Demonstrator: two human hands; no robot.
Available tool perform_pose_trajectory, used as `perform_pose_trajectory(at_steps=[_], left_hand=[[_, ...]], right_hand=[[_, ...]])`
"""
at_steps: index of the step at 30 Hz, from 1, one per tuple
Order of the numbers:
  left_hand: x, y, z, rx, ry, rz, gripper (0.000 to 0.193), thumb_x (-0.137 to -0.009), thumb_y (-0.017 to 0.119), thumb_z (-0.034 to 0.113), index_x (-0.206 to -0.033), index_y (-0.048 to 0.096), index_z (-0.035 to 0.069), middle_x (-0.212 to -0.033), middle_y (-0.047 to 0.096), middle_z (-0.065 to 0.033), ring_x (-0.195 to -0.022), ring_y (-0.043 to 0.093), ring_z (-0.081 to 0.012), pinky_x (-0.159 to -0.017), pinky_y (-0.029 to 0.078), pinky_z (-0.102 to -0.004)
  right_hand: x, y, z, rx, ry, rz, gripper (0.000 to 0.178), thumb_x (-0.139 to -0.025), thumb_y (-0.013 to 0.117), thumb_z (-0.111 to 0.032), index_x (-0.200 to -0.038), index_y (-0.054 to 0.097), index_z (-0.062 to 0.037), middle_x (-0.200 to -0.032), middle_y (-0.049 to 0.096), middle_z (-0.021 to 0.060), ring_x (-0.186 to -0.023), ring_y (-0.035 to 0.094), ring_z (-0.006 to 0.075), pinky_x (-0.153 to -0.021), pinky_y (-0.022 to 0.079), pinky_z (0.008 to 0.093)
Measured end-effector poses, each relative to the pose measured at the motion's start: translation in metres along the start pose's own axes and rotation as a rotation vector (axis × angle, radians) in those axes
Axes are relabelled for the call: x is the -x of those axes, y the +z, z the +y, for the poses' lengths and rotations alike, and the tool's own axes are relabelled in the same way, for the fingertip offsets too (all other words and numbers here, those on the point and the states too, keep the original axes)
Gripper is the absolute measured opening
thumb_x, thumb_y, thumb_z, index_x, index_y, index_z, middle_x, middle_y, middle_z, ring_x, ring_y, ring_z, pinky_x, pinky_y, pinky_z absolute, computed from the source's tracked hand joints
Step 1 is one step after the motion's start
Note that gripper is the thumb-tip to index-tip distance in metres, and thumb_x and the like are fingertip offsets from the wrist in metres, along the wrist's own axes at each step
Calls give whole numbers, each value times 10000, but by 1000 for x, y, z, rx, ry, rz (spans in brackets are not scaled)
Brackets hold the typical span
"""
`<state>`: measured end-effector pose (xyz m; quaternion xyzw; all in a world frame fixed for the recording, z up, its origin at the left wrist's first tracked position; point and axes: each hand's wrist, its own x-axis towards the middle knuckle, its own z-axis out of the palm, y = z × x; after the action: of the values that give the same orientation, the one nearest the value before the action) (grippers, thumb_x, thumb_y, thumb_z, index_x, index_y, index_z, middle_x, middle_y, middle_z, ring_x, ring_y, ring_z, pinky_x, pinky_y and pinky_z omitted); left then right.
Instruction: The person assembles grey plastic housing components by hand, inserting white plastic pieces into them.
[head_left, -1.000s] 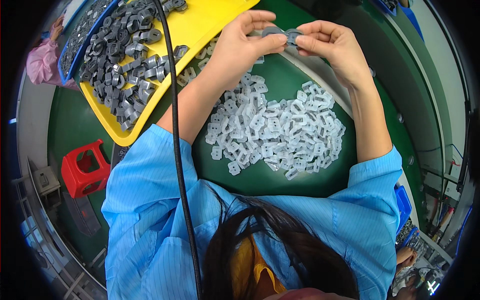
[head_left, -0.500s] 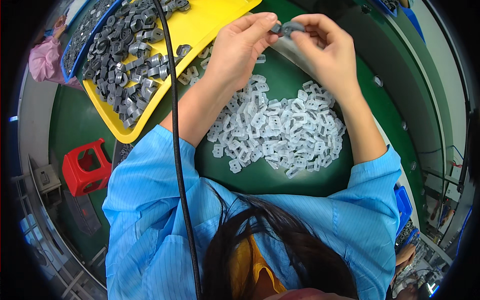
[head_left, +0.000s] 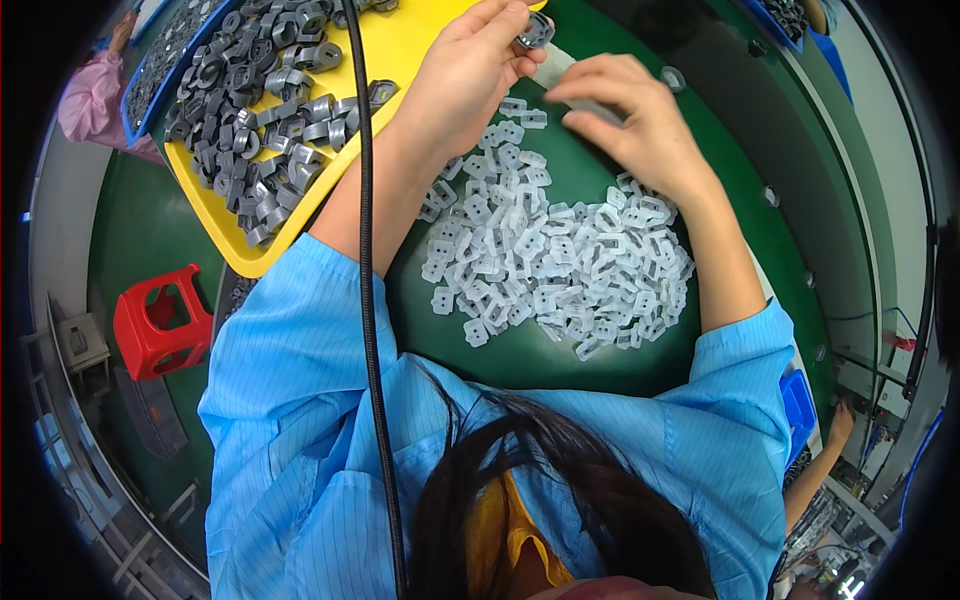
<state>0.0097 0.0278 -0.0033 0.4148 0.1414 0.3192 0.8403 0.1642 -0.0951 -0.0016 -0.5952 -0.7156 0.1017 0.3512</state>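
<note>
Between the thumb and fingers of my left hand (head_left: 468,85) is a dark grey ring-shaped plastic part (head_left: 537,32), held up near the top of the view. To the right, my right hand (head_left: 635,120) hangs over the far side of the bench, its thumb apart from its slightly blurred fingers and nothing visible in it. Below both hands lies a wide pile of small translucent white plastic pieces (head_left: 590,265), some with two holes. On the left, a yellow tray (head_left: 245,262) carries a heap of similar grey parts (head_left: 240,130).
A black cable (head_left: 366,250) runs down in front of my left forearm. A red stool (head_left: 160,325) stands on the floor at left. Blue bins (head_left: 798,405) sit at the edges. A co-worker's pink sleeve (head_left: 95,105) shows far left, another person's arm (head_left: 822,470) lower right.
My right hand has let go of the grey part and moved down, away from my left hand. My left hand has moved slightly up and left, keeping the part.
</note>
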Motion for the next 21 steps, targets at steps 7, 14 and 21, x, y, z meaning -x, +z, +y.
perform_pose_trajectory(at_steps=[7,14,21], left_hand=[[-2,0,-3,-52,-47,27,258,-1020,428,173,-1166,565,11,-944,578,-37,-798,522,-114,-725,429,-233],[3,4,-1,-365,-59,-84,313,-995,507,232,-1185,576,-6,-1021,610,-46,-801,530,-79,-722,458,-210],[11,14,-17,-636,-102,-105,250,-922,642,282,-1043,628,64,-771,546,42,-681,449,-27,-602,362,-170]], right_hand=[[-6,18,4,18,-18,-71,196,-762,728,-119,-957,731,-103,-927,649,23,-946,554,242,-864,459,352],[2,-12,4,-470,383,238,197,-840,705,-191,-922,722,-12,-793,688,36,-699,600,85,-643,470,235],[4,-14,-10,-575,442,267,235,-852,692,-195,-966,707,9,-835,684,32,-750,592,82,-680,463,228]])
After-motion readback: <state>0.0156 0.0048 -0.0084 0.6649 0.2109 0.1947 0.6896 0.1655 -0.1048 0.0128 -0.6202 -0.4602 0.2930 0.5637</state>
